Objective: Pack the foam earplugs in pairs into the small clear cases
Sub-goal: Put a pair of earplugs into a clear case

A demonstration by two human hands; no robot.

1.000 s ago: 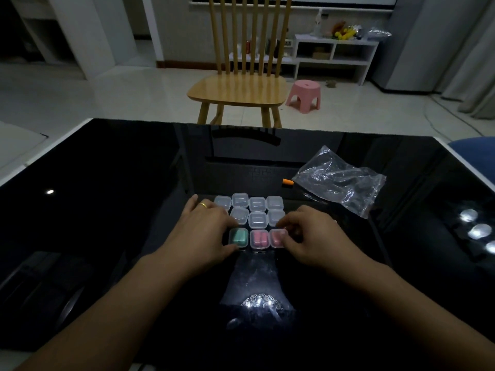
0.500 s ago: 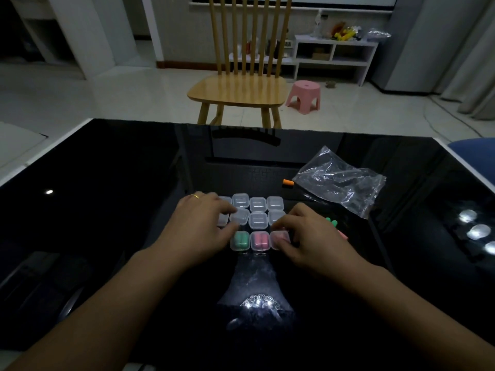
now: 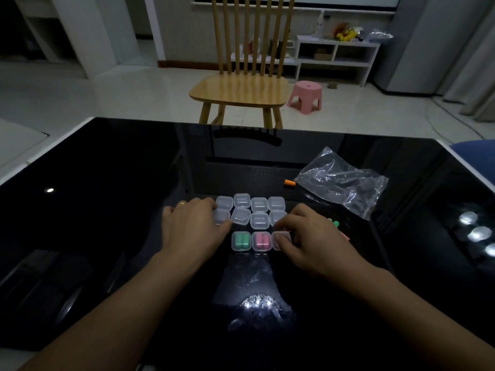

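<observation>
Your two hands meet over a cluster of small clear cases at the centre of the frame, on a glossy black bench (image 3: 107, 210). Your right hand (image 3: 312, 241) pinches the right-most case of the near row (image 3: 281, 239) between thumb and curled fingers; what it contains is hidden by the fingers. Beside it, touching in a row, sit a case holding a pink pair of earplugs (image 3: 261, 241) and a case holding a green pair (image 3: 241, 241). Your left hand (image 3: 192, 231), a gold ring (image 3: 182, 203) on one finger, lies palm-down with fingers curled onto the left edge of the empty cases (image 3: 258, 211), which stand in two tight rows just above the filled ones; whether it grips one or only rests there cannot be told.

Loose earplugs, green (image 3: 334, 223) and pink, peek out just right of your right hand. One orange earplug (image 3: 290, 182) lies above the cases, beside a crumpled clear plastic bag (image 3: 342, 183) at centre right. Beyond the bench, in the upper middle of the frame, stand a wooden chair (image 3: 241, 89) and a pink stool (image 3: 305, 96).
</observation>
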